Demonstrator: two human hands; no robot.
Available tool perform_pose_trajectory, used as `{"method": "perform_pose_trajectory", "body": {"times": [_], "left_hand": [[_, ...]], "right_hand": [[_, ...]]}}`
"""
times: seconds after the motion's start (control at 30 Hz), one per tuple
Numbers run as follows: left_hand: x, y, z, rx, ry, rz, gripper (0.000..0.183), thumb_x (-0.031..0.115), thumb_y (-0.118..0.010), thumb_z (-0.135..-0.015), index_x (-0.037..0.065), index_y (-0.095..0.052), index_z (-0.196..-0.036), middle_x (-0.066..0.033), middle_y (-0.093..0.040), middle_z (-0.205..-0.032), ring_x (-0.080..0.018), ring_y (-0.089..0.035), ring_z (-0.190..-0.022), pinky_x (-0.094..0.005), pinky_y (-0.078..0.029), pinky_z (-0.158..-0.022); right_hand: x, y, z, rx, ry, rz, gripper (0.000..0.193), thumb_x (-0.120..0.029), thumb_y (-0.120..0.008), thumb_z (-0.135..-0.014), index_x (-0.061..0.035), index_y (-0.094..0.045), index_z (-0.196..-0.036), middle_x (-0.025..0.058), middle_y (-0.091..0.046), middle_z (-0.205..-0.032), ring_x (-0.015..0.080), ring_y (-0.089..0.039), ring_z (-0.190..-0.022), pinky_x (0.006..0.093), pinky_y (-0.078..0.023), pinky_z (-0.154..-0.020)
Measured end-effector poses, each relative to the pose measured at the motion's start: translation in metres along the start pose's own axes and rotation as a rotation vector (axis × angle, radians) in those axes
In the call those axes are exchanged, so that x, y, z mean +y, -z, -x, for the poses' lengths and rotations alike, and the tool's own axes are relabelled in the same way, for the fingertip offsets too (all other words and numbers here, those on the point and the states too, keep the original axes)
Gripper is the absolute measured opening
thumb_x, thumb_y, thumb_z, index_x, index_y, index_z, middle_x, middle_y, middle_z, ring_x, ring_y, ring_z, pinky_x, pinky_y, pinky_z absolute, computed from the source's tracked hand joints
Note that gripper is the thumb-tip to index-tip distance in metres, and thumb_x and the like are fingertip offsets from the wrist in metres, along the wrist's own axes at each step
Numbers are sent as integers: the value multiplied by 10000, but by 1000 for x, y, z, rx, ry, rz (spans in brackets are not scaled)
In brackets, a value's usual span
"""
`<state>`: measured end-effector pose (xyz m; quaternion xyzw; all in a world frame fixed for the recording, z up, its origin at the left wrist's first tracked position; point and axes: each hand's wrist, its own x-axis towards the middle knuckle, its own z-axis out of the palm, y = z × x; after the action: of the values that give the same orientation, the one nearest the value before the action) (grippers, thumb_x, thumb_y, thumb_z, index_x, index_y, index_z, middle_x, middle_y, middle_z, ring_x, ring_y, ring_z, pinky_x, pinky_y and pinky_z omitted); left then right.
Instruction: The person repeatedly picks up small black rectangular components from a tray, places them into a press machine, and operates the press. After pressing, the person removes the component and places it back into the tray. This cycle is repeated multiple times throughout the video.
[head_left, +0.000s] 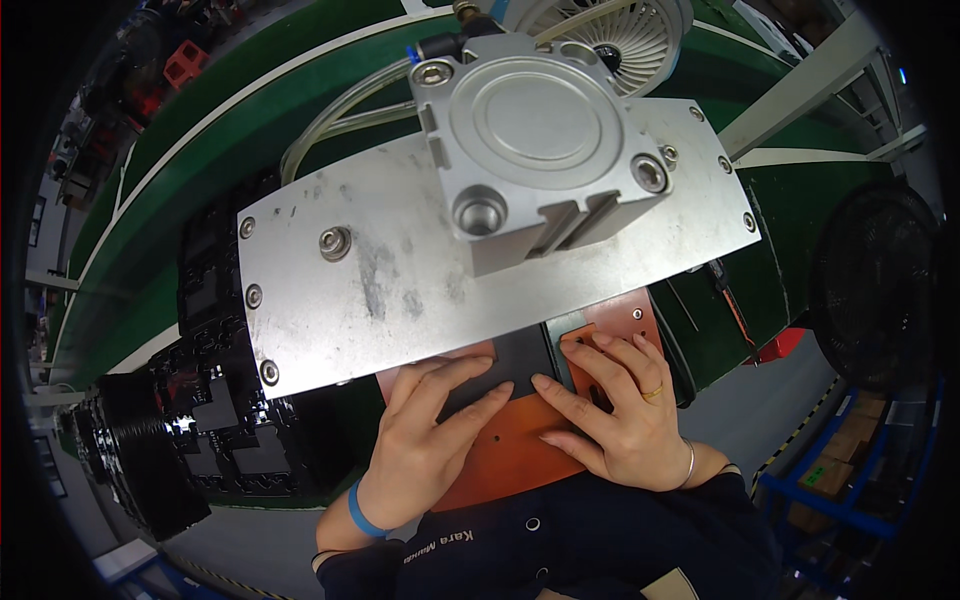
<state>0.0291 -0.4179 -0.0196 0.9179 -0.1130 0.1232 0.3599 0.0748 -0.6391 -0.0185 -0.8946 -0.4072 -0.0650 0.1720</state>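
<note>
A flat dark grey piece (pixel 517 362) lies on an orange-brown base plate (pixel 500 455), its far end hidden beneath a silver metal plate (pixel 390 290). My left hand (pixel 425 435) rests at the piece's left side, fingers stretched out and fingertips on it. On the other side, my right hand (pixel 625 420) has its fingers spread, with the index fingertip at the grey piece's near right corner. Its other fingers lie over a small orange block (pixel 578 350) with dark slots. Neither hand is wrapped round anything.
A bulky silver air cylinder (pixel 535 130) with tubing sits on the metal plate, above my hands. Black trays (pixel 215 420) with grey pieces are stacked at left. A screwdriver-like tool (pixel 735 310) lies right, near a black fan (pixel 875 285); another fan (pixel 610 50) stands behind.
</note>
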Motion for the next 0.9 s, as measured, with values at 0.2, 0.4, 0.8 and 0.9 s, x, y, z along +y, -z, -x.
{"method": "perform_pose_trajectory", "body": {"times": [0.2, 0.4, 0.8, 0.9], "left_hand": [[-6, 0, 1, -18, -99, -21, 415, -33, -703, -672, 94, -744, -1064, -111, -610, -1177, -289, -547, -1005, -347, -506, -841], [-6, 2, 3, 4, -153, -28, 391, -33, -696, -674, 86, -737, -1044, -119, -609, -1173, -302, -542, -996, -362, -496, -870], [22, 17, 23, 170, -289, -149, 397, 114, -770, -684, 92, -728, -1078, -134, -642, -1147, -250, -580, -952, -355, -509, -860], [7, 27, 23, 261, -118, 250, 565, 172, -769, -729, -8, -624, -1245, -194, -645, -1140, -285, -625, -907, -370, -525, -832]], "right_hand": [[1, 2, -2, 4, 9, -61, 472, -383, -750, -773, -176, -677, -1190, 87, -524, -1319, 271, -454, -1250, 461, -352, -1034], [16, 12, -8, 97, 3, -376, 497, -228, -785, -756, -49, -652, -1200, 131, -589, -1199, 278, -552, -1102, 383, -441, -916], [26, 22, -33, -318, -320, -1208, 214, -168, -761, -855, 27, -686, -899, 28, -681, -698, 17, -578, -539, 185, -409, -516], [23, 26, -34, -79, 98, -957, 124, -133, -734, -845, -34, -694, -909, 58, -689, -775, 155, -665, -645, 279, -500, -605]]}}
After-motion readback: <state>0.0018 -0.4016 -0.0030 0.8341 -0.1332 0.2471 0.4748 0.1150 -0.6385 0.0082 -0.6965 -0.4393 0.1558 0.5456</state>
